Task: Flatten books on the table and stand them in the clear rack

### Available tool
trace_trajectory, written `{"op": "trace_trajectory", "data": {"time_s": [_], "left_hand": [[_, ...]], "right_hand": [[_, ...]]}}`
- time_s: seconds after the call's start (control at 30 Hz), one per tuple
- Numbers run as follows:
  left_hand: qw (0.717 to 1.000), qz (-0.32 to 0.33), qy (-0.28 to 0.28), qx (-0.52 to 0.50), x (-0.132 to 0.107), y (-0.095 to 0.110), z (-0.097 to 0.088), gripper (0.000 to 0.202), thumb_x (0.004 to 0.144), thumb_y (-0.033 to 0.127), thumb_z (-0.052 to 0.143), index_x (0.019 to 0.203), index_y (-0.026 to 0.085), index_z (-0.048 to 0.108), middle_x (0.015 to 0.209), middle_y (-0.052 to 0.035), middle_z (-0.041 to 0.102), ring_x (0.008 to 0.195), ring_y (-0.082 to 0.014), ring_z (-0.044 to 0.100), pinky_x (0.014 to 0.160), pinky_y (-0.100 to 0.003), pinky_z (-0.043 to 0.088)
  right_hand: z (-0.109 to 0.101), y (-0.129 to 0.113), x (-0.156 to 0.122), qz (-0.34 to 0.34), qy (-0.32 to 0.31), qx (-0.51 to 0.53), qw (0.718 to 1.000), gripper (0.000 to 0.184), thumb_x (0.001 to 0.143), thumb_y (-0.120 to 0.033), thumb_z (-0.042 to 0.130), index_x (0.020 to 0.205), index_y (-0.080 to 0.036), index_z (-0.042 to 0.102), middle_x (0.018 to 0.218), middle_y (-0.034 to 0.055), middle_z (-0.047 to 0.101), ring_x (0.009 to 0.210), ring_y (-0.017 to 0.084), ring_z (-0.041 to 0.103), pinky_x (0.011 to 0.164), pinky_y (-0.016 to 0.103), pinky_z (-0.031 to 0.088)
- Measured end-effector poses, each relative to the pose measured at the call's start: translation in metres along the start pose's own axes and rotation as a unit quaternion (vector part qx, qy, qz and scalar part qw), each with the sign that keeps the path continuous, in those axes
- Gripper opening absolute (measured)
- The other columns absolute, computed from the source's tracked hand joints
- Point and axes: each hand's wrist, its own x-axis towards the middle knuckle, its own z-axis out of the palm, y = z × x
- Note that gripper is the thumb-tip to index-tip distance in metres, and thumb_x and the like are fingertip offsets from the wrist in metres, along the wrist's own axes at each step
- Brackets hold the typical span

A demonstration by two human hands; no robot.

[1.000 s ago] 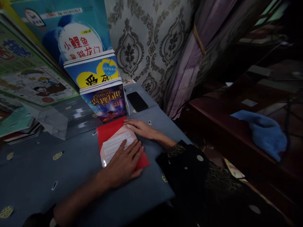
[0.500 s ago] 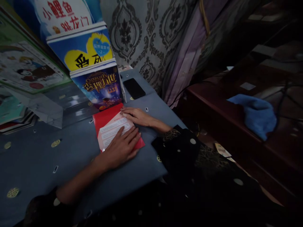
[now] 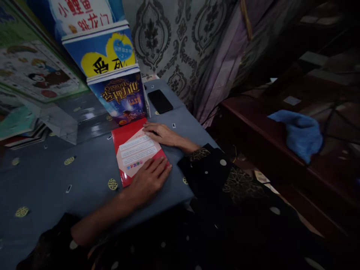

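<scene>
A red book (image 3: 137, 148) with a pale pink panel of printed text lies flat on the table, close to its right edge. My left hand (image 3: 150, 179) rests palm down over the book's near right corner, fingers stretched out. Across the book's upper right edge lies my right hand (image 3: 161, 134), its fingers extended and flat on the cover. Neither hand grips anything. Just behind the red book stands a dark blue book (image 3: 119, 99) with gold lettering, the front one in a stepped display.
A blue and yellow book (image 3: 112, 52) and others stand behind in the display. A black phone (image 3: 160, 101) lies to its right. Books (image 3: 21, 133) are stacked at the left. Past the curtain (image 3: 222, 63), a blue cloth (image 3: 302, 133) lies on a dark red surface.
My left hand has slid toward the book's near edge, uncovering more of the printed panel and a coloured line. My right hand stays by the upper right edge. The view has shifted slightly.
</scene>
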Motion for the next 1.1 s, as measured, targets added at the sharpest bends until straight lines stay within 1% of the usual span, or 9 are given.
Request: {"op": "trace_trajectory", "data": {"time_s": [0.1,0.2,0.3,0.43,0.63,0.73,0.87,1.0,1.1], "left_hand": [[0.999,-0.015,-0.006,0.05,0.004,0.016,-0.004,0.041,0.099,0.008,0.042,0.137,0.002,0.055,0.139,-0.0195,0.061,0.131,-0.0287,0.056,0.102,-0.041,0.046],[0.996,-0.044,-0.044,0.064,0.008,0.027,-0.008,0.042,0.099,0.009,0.041,0.138,0.0,0.055,0.139,-0.0206,0.061,0.131,-0.0288,0.055,0.1,-0.04,0.046],[0.994,-0.059,-0.07,0.054,0.009,0.03,-0.012,0.043,0.1,0.009,0.04,0.139,0.001,0.053,0.141,-0.0202,0.06,0.131,-0.0278,0.053,0.099,-0.039,0.046],[0.995,-0.064,-0.066,0.044,0.007,0.029,-0.014,0.043,0.101,0.011,0.039,0.139,0.0,0.053,0.139,-0.0192,0.061,0.131,-0.0282,0.054,0.099,-0.038,0.046],[0.992,-0.085,-0.093,0.017,-0.003,0.033,-0.019,0.045,0.099,0.014,0.043,0.142,0.001,0.051,0.143,-0.0201,0.058,0.136,-0.029,0.05,0.104,-0.042,0.044],[0.99,-0.105,-0.09,0.027,-0.014,0.035,-0.022,0.046,0.098,0.013,0.043,0.142,0.002,0.052,0.143,-0.0193,0.058,0.135,-0.0276,0.051,0.105,-0.042,0.043],[0.987,-0.143,-0.067,0.04,-0.04,0.039,-0.025,0.045,0.096,0.011,0.045,0.138,0.003,0.055,0.139,-0.0182,0.062,0.131,-0.0266,0.054,0.104,-0.042,0.043],[0.978,-0.201,-0.036,0.047,-0.072,0.046,-0.03,0.045,0.092,0.007,0.043,0.134,0.003,0.059,0.135,-0.0171,0.065,0.126,-0.0263,0.058,0.102,-0.041,0.043],[0.966,-0.252,-0.038,0.038,-0.091,0.052,-0.033,0.049,0.09,0.006,0.041,0.135,0.004,0.059,0.135,-0.0177,0.065,0.123,-0.0271,0.059,0.1,-0.043,0.043]], "right_hand": [[0.003,0.003,-0.003,-0.008,0.0,-0.022,1.0,0.037,0.101,-0.03,0.046,0.129,-0.012,0.064,0.14,0.0168,0.062,0.14,0.026,0.05,0.115,0.05,0.042],[0.007,0.003,-0.006,-0.005,-0.006,-0.054,0.999,0.041,0.099,-0.029,0.049,0.134,-0.011,0.06,0.148,0.0186,0.055,0.144,0.027,0.044,0.118,0.052,0.039],[0.012,-0.006,-0.014,0.0,-0.013,-0.086,0.996,0.044,0.1,-0.032,0.049,0.138,-0.013,0.057,0.153,0.0179,0.049,0.147,0.028,0.04,0.12,0.053,0.036],[0.016,-0.026,-0.034,0.007,-0.029,-0.106,0.994,0.046,0.103,-0.036,0.043,0.144,-0.016,0.052,0.156,0.0157,0.045,0.149,0.027,0.037,0.12,0.055,0.034],[0.016,-0.044,-0.057,0.02,-0.048,-0.161,0.986,0.048,0.104,-0.035,0.04,0.144,-0.011,0.05,0.155,0.019,0.046,0.148,0.028,0.038,0.121,0.055,0.031],[0.016,-0.043,-0.058,0.015,-0.044,-0.171,0.984,0.047,0.104,-0.037,0.04,0.144,-0.014,0.05,0.155,0.0171,0.047,0.148,0.027,0.039,0.121,0.055,0.033],[0.018,-0.04,-0.058,0.011,-0.04,-0.172,0.984,0.047,0.104,-0.038,0.039,0.146,-0.018,0.049,0.156,0.0151,0.046,0.148,0.027,0.038,0.119,0.057,0.034],[0.018,-0.038,-0.058,0.011,-0.041,-0.183,0.982,0.047,0.104,-0.038,0.039,0.146,-0.017,0.049,0.156,0.0157,0.047,0.148,0.027,0.039,0.119,0.056,0.035],[0.015,-0.042,-0.057,0.01,-0.052,-0.203,0.978,0.046,0.105,-0.036,0.039,0.143,-0.014,0.052,0.154,0.018,0.049,0.147,0.029,0.041,0.119,0.058,0.033]]}}
